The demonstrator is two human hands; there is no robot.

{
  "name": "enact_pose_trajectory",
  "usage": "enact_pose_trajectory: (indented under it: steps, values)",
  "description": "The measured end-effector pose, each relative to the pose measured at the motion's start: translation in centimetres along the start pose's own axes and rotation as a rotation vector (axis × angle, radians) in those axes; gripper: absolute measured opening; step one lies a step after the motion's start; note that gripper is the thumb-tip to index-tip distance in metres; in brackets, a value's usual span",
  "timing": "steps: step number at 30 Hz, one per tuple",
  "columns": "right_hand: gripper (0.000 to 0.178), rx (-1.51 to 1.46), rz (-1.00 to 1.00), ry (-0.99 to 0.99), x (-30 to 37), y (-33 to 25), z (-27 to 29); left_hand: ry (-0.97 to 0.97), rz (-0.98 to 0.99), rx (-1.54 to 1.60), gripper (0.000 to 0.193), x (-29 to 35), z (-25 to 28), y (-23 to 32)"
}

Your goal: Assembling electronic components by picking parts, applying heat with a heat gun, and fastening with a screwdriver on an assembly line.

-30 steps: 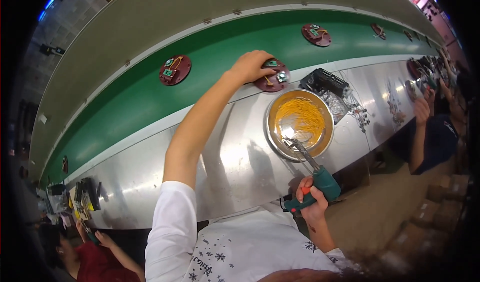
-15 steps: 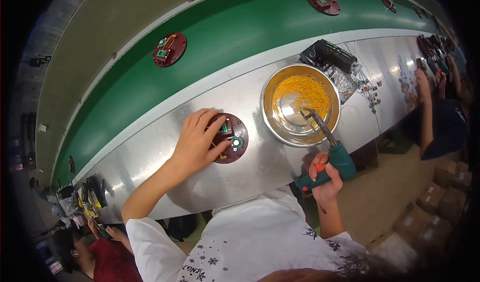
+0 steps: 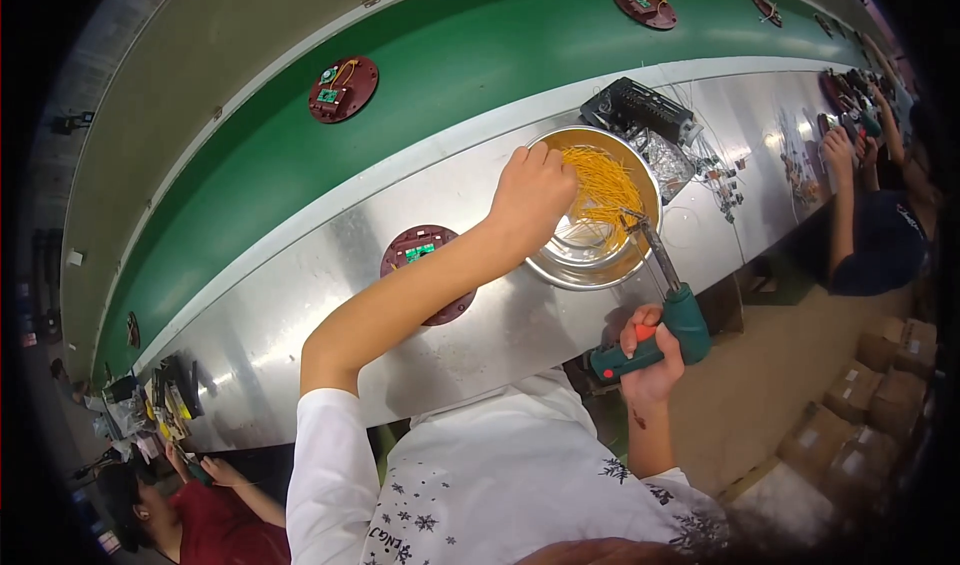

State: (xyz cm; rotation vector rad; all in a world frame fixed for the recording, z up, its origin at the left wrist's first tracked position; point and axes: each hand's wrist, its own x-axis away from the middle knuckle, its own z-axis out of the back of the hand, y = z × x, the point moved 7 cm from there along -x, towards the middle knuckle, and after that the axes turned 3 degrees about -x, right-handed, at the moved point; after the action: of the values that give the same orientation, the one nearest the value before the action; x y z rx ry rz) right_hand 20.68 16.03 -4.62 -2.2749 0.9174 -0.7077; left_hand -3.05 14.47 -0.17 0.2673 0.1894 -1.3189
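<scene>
My left hand (image 3: 535, 190) reaches over the left rim of a round metal bowl (image 3: 575, 281). Its fingers curl downward at the edge of a heap of thin yellow wires (image 3: 605, 180); the fingertips are hidden, so what they pinch cannot be seen. My right hand (image 3: 655, 365) is wrapped round the handle of a green pistol-grip power tool (image 3: 686, 327) with a red trigger. The tool's long metal nose points into the bowl, its tip over the wires. Under my left forearm lies a maroon disc (image 3: 397, 255) with a green circuit board, partly covered.
More maroon discs lie on the green surface, one at the left (image 3: 343, 90) and another at the far right (image 3: 644, 7). Behind the bowl stands a black box (image 3: 645, 110) beside loose components (image 3: 728, 187). Co-workers sit at both sides; cardboard boxes (image 3: 855, 385) stand at lower right.
My left hand has left the maroon disc and moved right to the bowl's wires. My right hand keeps holding the tool in nearly the same place.
</scene>
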Motion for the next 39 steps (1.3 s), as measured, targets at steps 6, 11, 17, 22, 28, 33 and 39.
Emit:
enact_pose_trajectory:
  steps: [6, 11, 17, 22, 28, 33, 39]
  values:
    - [0.021, 0.018, -0.043, 0.024, -0.2, 0.2, 0.7, -0.022, 0.084, 0.123, 0.016, 1.7, 1.1, -0.4]
    - [0.022, 0.043, -0.065, 0.001, -0.5, 0.2, 0.4, -0.002, 0.136, 0.161, 0.015, 3.3, 3.9, -0.5]
    - [0.014, 0.065, -0.065, -0.009, -0.3, 0.7, -0.5, 0.075, 0.219, 0.325, 0.009, 6.5, 7.0, 0.5]
    - [0.023, 0.234, -0.111, -0.065, 0.3, 2.3, -5.1, 0.066, 0.256, 0.682, 0.012, 11.4, 8.2, 2.4]
    - [0.034, 0.343, -0.194, -0.14, 0.2, 5.0, -7.9, 0.031, 0.35, 0.713, 0.013, 15.7, 8.1, 2.1]
    - [0.041, 0.41, -0.208, -0.139, 0.5, 6.5, -8.9, 0.121, 0.381, 0.782, 0.015, 18.4, 7.6, 2.1]
    - [0.04, 0.481, -0.201, -0.115, 0.4, 6.3, -8.9, 0.248, 0.844, 0.51, 0.019, 21.9, 7.6, -2.7]
